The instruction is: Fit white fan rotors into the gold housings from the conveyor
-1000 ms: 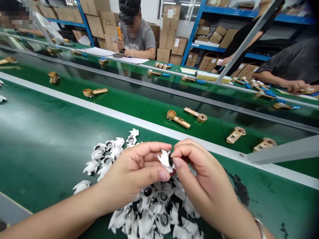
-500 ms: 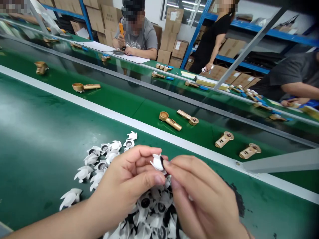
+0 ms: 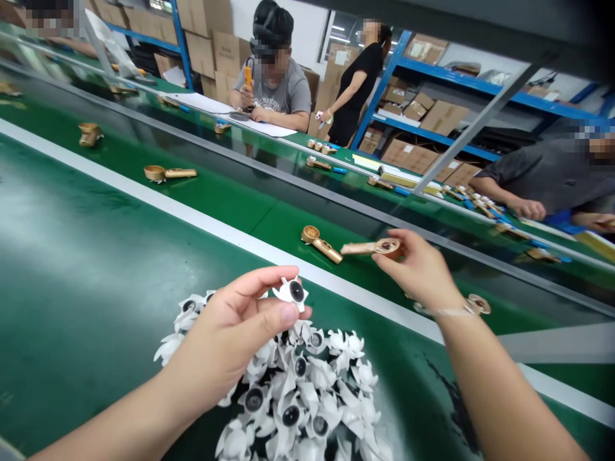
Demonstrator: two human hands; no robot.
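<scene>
My left hand (image 3: 230, 333) pinches a small white fan blade (image 3: 291, 292) with a dark hub between thumb and forefinger, above a pile of several white fan blades (image 3: 307, 390) on the green table. My right hand (image 3: 420, 269) reaches over the white strip onto the conveyor belt (image 3: 230, 192) and grips a gold handle-shaped part (image 3: 372, 248) by its round head. A second gold part (image 3: 319, 241) lies on the belt just left of it.
More gold parts (image 3: 166, 173) ride the belt, and one (image 3: 478, 303) lies behind my right wrist. Across the belt a seated person (image 3: 276, 89) works with an orange tool; another person's hand (image 3: 528, 209) rests at the right. A metal post (image 3: 471, 131) slants upward.
My right hand left the white fan blade and reached out to the belt, taking hold of a gold part. The left hand kept the blade alone.
</scene>
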